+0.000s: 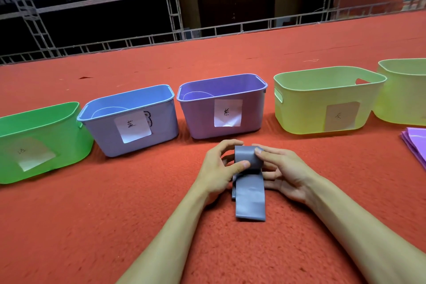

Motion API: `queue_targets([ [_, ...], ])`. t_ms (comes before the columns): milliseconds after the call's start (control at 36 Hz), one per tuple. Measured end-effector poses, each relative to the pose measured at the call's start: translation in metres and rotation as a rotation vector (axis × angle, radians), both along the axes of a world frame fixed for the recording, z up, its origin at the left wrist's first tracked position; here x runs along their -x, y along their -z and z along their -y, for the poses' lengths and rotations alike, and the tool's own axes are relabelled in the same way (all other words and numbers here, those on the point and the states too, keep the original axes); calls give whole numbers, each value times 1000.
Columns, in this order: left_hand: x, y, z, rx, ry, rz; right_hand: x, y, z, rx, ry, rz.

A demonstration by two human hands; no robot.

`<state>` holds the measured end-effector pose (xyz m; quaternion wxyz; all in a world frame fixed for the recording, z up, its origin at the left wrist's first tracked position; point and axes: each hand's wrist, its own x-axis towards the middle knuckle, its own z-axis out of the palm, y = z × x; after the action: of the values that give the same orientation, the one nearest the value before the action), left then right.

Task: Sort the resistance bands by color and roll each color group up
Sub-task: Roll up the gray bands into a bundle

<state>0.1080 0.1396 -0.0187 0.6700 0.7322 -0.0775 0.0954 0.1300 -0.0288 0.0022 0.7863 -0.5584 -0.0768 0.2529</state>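
Note:
A blue-grey resistance band [250, 200] lies on the red carpet in front of me, its far end wound into a roll. My left hand [221, 170] grips the roll's left side with thumb on top. The roll's right side is pinched by my right hand [282, 173]. The band's loose tail runs toward me, flat on the carpet. A stack of purple bands [415, 143] lies at the right edge, partly cut off.
Labelled plastic bins stand in a row behind the hands: green [34, 143], blue [133, 120], purple [223, 106], yellow-green [322, 99], and another yellow-green one [403, 92] at far right. Metal railing [161, 39] borders the carpet's far edge.

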Motion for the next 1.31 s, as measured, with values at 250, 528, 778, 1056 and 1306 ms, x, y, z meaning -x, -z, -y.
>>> queue_targets([
  [250,0,3,2,75,8,42,2,2,-3,67,-21,115],
  [528,-2,11,7,63,55,2,5,7,-9,141,17,184],
  [778,-3,12,8,84,71,-34,5,7,-9,37,31,170],
  [1056,-8,7,13,171,48,-128,-1,13,-12,-45,108,140],
  [1306,-2,4,17,91,41,-185,-3,21,-15,-20,49,201],
])
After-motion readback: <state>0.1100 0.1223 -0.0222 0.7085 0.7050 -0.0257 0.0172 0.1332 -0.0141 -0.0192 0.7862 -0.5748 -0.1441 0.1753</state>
